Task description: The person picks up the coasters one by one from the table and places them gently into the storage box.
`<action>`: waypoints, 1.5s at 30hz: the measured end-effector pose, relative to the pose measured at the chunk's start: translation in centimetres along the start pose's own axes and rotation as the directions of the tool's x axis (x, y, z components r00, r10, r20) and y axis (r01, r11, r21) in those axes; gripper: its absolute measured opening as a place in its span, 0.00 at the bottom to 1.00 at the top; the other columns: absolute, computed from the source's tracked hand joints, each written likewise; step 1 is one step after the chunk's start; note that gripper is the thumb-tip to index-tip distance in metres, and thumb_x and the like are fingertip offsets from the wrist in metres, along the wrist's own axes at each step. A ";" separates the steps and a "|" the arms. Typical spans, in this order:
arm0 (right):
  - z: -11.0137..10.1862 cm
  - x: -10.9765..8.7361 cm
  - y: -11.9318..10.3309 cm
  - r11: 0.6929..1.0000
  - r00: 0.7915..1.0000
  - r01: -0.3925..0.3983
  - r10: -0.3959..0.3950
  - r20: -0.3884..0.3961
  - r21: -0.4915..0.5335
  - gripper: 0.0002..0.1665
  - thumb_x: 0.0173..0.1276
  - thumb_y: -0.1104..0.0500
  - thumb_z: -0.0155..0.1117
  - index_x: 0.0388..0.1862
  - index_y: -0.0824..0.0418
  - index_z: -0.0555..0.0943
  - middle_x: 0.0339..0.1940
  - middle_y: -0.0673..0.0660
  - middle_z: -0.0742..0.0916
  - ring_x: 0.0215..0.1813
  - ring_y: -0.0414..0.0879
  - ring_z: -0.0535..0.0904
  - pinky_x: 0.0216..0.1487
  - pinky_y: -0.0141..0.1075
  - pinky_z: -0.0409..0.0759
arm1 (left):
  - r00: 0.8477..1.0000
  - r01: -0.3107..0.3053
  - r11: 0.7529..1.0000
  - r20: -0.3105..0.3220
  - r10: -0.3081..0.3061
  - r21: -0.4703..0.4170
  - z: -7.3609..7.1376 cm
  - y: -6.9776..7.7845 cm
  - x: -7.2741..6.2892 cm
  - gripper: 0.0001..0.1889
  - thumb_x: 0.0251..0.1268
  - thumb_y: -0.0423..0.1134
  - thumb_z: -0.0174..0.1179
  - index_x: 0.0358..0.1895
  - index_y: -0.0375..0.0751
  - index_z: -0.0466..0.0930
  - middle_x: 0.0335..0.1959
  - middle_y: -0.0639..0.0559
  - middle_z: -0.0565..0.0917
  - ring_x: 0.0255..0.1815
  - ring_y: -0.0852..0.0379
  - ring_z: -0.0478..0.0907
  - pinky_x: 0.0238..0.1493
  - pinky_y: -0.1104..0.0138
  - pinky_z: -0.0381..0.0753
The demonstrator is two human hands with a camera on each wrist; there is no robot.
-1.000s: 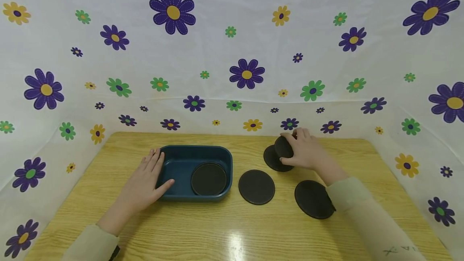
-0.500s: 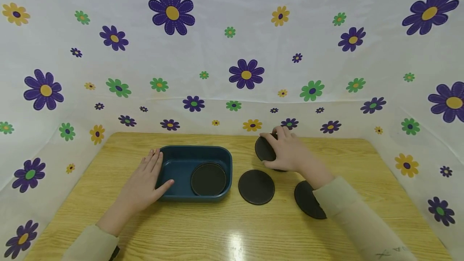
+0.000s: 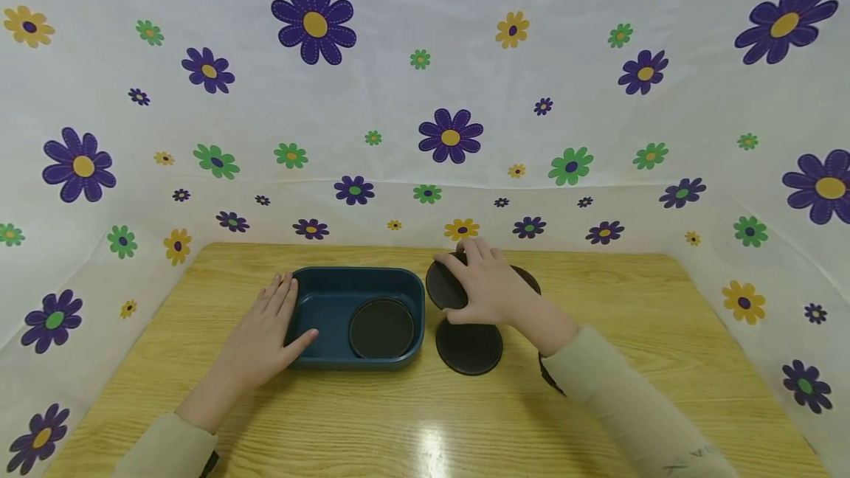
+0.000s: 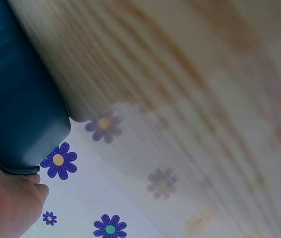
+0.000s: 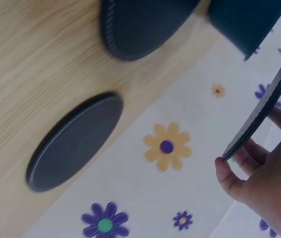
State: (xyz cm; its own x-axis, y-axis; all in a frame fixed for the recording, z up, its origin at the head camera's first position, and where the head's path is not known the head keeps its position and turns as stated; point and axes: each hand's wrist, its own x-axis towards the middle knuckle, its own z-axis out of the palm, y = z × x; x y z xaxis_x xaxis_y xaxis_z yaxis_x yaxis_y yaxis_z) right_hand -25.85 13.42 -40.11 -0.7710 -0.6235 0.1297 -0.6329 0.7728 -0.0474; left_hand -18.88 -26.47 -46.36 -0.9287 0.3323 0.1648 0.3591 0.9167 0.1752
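Note:
My right hand (image 3: 491,290) grips a round black coaster (image 3: 443,285) by its edges, thumb on one side and fingers on the other. The coaster is lifted and tilted near the right end of a dark blue rectangular container (image 3: 358,364). In the right wrist view the same held coaster (image 5: 264,106) appears edge-on, well above the table. My left hand (image 3: 255,341) rests on the container's left rim, fingers straight and thumb reaching over the near corner. Inside the container, at its right end, lies another black coaster (image 3: 381,328).
Under the right hand a coaster (image 3: 468,352) lies on the wooden table (image 3: 372,426). Behind the hand another coaster (image 3: 529,279) is partly covered. The right sleeve (image 3: 617,389) hides most of a further one (image 3: 550,376). A flowered white cloth (image 3: 385,94) encloses the back and sides.
The right hand has carried its coaster leftward, from over the far right coaster toward the container. The sleeve now covers more of the nearest right coaster. The left hand has stayed put.

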 end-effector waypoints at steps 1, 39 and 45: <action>0.1 0.2 -0.3 1.000 1.000 0.009 -0.009 0.000 0.009 0.53 0.58 0.33 0.69 0.80 0.52 0.70 0.67 0.67 0.73 0.64 0.60 0.69 0.58 0.55 0.78 | 1.000 0.000 1.000 -0.001 0.000 0.002 0.0 0.0 0.0 0.50 0.76 0.62 0.58 0.83 0.23 0.53 0.87 0.29 0.52 0.88 0.30 0.50 0.86 0.39 0.55; 2.8 5.0 -9.5 0.987 0.979 0.157 -0.150 0.136 -0.038 0.52 0.65 0.26 0.65 0.84 0.41 0.64 0.73 0.60 0.72 0.71 0.53 0.69 0.71 0.51 0.77 | 1.000 0.001 1.000 0.012 -0.001 0.009 -0.1 -0.1 -0.1 0.50 0.77 0.63 0.57 0.83 0.23 0.53 0.87 0.29 0.52 0.88 0.30 0.50 0.86 0.39 0.55; 3.0 5.3 -9.9 0.987 0.978 0.161 -0.156 0.139 -0.023 0.52 0.66 0.26 0.65 0.84 0.41 0.65 0.73 0.59 0.72 0.71 0.53 0.70 0.70 0.50 0.77 | 1.000 0.006 1.000 0.023 -0.006 0.004 0.0 -0.1 0.0 0.50 0.77 0.62 0.58 0.83 0.23 0.52 0.87 0.29 0.51 0.88 0.31 0.48 0.87 0.39 0.54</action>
State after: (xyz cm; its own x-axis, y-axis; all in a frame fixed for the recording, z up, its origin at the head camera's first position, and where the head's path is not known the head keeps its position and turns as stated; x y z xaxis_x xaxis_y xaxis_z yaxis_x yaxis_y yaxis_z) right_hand -23.87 2.07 -41.94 -0.6649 -0.7470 -0.0038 -0.7470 0.6649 -0.0031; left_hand -18.88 -26.56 -46.39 -0.9327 0.3317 0.1418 0.3532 0.9196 0.1721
